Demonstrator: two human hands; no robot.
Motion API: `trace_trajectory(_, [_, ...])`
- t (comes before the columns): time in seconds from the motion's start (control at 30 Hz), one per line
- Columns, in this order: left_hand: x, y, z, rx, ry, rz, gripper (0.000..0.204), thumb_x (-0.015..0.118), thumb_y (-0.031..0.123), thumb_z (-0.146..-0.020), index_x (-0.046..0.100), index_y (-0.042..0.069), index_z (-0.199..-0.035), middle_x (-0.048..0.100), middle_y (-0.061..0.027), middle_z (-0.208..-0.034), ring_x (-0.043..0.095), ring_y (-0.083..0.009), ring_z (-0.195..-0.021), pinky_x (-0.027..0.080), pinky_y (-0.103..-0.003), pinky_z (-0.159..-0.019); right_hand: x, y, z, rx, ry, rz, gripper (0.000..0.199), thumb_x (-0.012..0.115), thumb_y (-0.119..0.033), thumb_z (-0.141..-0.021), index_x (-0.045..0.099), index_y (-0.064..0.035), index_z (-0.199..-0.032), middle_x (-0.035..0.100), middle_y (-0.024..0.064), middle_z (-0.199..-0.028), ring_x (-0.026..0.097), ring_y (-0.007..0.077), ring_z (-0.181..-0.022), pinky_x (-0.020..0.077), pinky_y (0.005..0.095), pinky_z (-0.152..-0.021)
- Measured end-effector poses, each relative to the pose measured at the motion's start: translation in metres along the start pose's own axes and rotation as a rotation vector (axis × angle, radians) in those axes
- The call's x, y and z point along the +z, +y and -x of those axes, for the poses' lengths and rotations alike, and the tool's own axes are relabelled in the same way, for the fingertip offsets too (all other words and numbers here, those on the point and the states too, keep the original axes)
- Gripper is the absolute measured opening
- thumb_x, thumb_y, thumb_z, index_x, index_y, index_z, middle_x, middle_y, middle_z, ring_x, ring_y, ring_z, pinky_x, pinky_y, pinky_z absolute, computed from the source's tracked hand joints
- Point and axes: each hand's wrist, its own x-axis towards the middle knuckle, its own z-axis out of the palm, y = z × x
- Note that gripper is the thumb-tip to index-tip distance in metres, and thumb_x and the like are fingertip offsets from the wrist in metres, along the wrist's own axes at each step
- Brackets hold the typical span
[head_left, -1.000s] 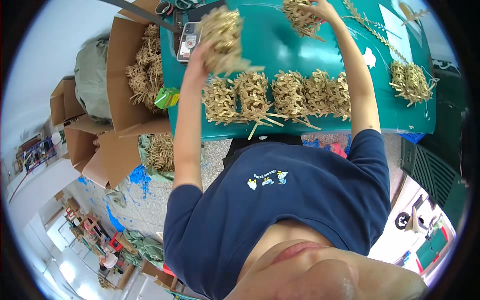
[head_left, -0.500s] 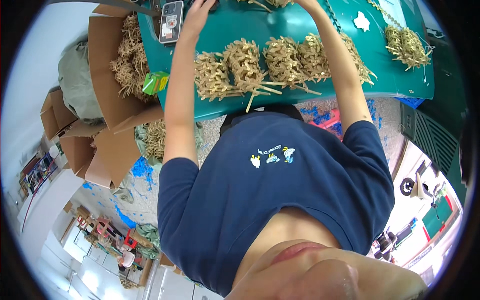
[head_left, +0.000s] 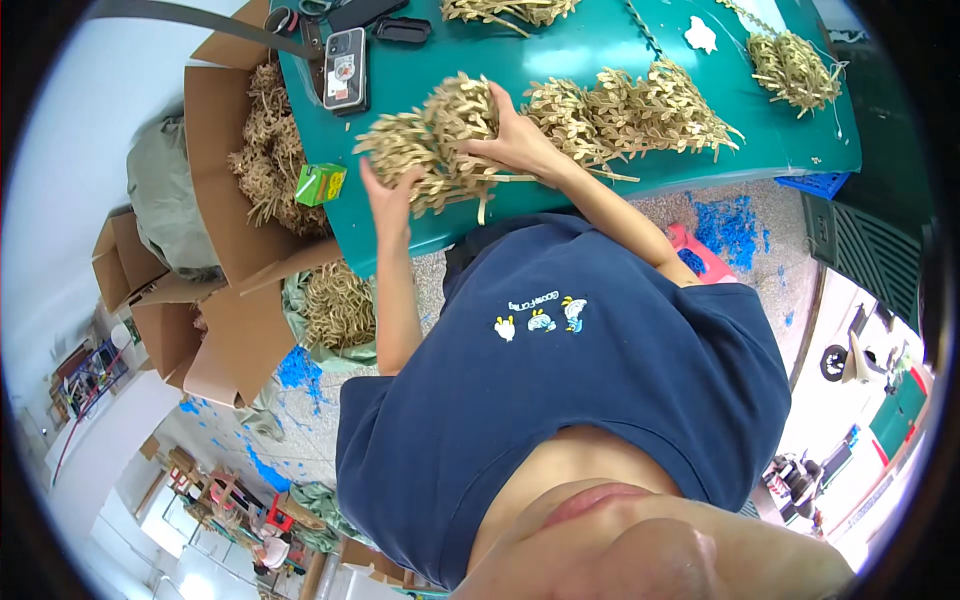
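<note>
A bundle of tan artificial sprigs (head_left: 430, 150) lies at the near left edge of the green table (head_left: 600, 50). My left hand (head_left: 385, 198) cups its lower left side from the table's edge. My right hand (head_left: 515, 140) lies over its right end, fingers closed on the stems. More tan bundles (head_left: 640, 105) sit in a row just right of my right hand. My forearms come up from my dark blue shirt.
A phone (head_left: 345, 68), scissors (head_left: 300, 15) and a black case (head_left: 400, 30) lie at the table's far left. A small green box (head_left: 320, 183) sits on an open cardboard box (head_left: 215, 130) full of sprigs. Another bundle (head_left: 790, 65) lies far right; a blue crate (head_left: 815, 185) stands below.
Both arms were stretched to the far side of the table; they have drawn back to the near edge and closed around the leftmost bundle.
</note>
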Motion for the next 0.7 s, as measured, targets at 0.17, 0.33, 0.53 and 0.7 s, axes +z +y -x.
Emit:
trace_trajectory(0.17, [0.034,0.127,-0.007,0.174,-0.117,0.146,0.084,0.068,0.015,-0.077,0.012,0.008,-0.140,0.038,-0.0154,-0.129,0.046,-0.0285,-0.115,0.048,-0.041,-0.086,-0.089,-0.067,-0.014,-0.180,0.177,-0.100,0.096,0.072,-0.041,-0.067,0.020,-0.0036,-0.138,0.058,0.0260,-0.104,0.060,0.0359,-0.094,0.0479,0.0396,-0.082])
trace_trajectory(0.33, [0.136,0.162,-0.112,0.273,-0.363,0.088,0.097,0.068,0.029,-0.079,-0.003,0.012,-0.143,0.028,-0.0184,-0.138,0.038,-0.0311,-0.121,0.042,-0.046,-0.090,-0.208,-0.081,-0.087,-0.262,0.249,-0.086,0.096,0.065,-0.030,-0.076,0.001,-0.0030,-0.142,0.056,0.0197,-0.106,0.059,0.0231,-0.084,0.0496,0.0331,-0.074])
trace_trajectory(0.53, [0.226,0.097,-0.264,0.030,-0.395,-0.457,0.097,0.059,0.048,-0.081,-0.009,0.019,-0.143,0.020,-0.0150,-0.144,0.031,-0.0353,-0.126,0.039,-0.059,-0.088,-0.248,0.042,-0.241,-0.169,0.187,-0.168,0.098,0.064,-0.037,-0.078,-0.004,-0.0077,-0.143,0.042,0.0225,-0.126,0.050,0.0247,-0.106,0.0486,0.0339,-0.076])
trace_trajectory(0.7, [0.243,0.104,-0.281,-0.067,-0.381,-0.515,0.096,0.046,0.067,-0.078,-0.011,0.024,-0.143,0.019,-0.0091,-0.147,0.031,-0.0339,-0.126,0.036,-0.057,-0.086,-0.289,0.069,-0.252,0.121,-0.007,-0.037,0.105,0.061,-0.050,-0.076,-0.005,-0.0009,-0.141,0.041,0.0251,-0.129,0.050,0.0264,-0.109,0.0488,0.0361,-0.077])
